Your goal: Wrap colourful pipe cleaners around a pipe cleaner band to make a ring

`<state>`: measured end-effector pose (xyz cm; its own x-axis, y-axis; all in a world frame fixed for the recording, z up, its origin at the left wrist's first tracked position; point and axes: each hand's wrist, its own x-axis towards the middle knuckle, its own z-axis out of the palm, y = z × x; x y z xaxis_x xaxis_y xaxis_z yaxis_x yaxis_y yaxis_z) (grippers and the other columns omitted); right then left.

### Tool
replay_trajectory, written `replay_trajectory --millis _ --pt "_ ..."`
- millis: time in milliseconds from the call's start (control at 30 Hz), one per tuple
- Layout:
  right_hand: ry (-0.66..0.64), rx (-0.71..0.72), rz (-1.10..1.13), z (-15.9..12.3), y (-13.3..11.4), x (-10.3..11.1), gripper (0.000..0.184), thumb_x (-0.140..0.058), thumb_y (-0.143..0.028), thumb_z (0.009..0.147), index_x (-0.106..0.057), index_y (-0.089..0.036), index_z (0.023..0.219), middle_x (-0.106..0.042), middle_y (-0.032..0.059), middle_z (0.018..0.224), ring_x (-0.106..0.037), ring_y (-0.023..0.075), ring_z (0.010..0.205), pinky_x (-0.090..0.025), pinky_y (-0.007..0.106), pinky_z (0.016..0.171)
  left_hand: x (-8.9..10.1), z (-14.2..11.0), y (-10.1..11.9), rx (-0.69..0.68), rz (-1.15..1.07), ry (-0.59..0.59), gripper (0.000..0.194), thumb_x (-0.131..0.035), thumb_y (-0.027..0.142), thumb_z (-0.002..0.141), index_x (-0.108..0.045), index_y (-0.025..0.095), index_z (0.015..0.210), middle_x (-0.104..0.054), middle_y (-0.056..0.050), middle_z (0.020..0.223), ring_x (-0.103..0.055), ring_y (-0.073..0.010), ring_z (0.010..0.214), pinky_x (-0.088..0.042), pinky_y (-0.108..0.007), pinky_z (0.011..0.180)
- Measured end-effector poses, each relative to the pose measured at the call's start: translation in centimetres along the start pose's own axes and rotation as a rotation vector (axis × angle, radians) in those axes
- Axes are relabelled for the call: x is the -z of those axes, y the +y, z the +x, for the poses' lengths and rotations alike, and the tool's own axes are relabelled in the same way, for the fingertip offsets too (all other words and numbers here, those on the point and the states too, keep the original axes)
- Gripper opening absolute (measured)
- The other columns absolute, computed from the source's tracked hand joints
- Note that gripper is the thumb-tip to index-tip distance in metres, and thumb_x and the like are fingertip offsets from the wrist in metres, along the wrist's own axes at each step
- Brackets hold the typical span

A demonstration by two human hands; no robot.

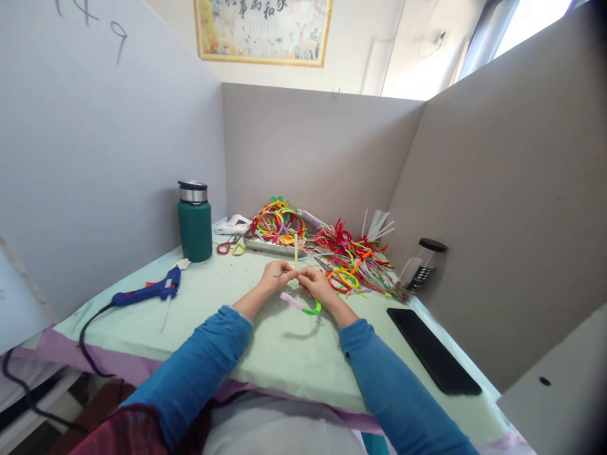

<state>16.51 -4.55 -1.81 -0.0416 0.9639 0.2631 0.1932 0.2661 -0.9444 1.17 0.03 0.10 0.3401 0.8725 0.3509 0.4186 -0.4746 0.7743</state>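
Observation:
Over the middle of the table, my left hand [275, 277] and my right hand [317, 284] meet with fingertips pinched together. A pale yellow pipe cleaner [296, 250] stands upright between the fingertips. Below my right hand hangs a curved pipe cleaner, bright green [313, 309] along the bend and pink [291, 301] at its end. Whether the yellow and green-pink lengths are one piece is hidden by the fingers. A thin dark piece sticks out by my left fingers; its kind is too small to tell.
Behind the hands lie a tray [275, 248] of coloured pipe cleaner pieces and a loose pile [351, 253]. Scissors [344, 279] rest by the pile. On the left are a green bottle [195, 229] and a blue glue gun [147, 292]; a black phone [432, 351] lies right.

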Motion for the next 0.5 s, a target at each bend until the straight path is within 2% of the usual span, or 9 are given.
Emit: replay_trajectory --millis 133,267,500 --pt "0.017 -0.016 0.019 -0.06 -0.18 0.18 0.020 -0.060 -0.038 0.073 -0.054 -0.019 0.075 -0.052 -0.0052 0.052 -0.036 0.0070 0.033 -0.022 0.022 0.035 0.09 0.05 -0.07 -0.005 -0.041 -0.060 0.029 -0.059 0.042 0.073 -0.067 0.013 0.070 -0.051 0.003 0.045 -0.048 -0.0110 0.046 -0.037 -0.022 0.050" --pt "0.043 -0.021 0.053 -0.07 -0.26 0.29 0.024 -0.062 -0.041 0.071 -0.053 -0.018 0.074 -0.051 -0.0056 0.051 -0.034 0.0063 0.033 -0.021 0.022 0.034 0.21 0.02 0.01 -0.020 -0.089 -0.094 0.027 -0.058 0.037 0.073 -0.068 0.012 0.077 -0.052 0.003 0.047 -0.048 -0.0098 0.043 -0.038 -0.021 0.049" --pt "0.043 -0.014 0.055 0.00 -0.09 0.30 0.026 -0.062 -0.042 0.070 -0.053 -0.019 0.073 -0.051 -0.0056 0.051 -0.034 0.0062 0.033 -0.021 0.022 0.035 0.48 -0.15 0.40 -0.023 -0.072 -0.095 0.027 -0.058 0.036 0.073 -0.069 0.012 0.078 -0.054 0.003 0.048 -0.049 -0.0107 0.046 -0.039 -0.022 0.050"
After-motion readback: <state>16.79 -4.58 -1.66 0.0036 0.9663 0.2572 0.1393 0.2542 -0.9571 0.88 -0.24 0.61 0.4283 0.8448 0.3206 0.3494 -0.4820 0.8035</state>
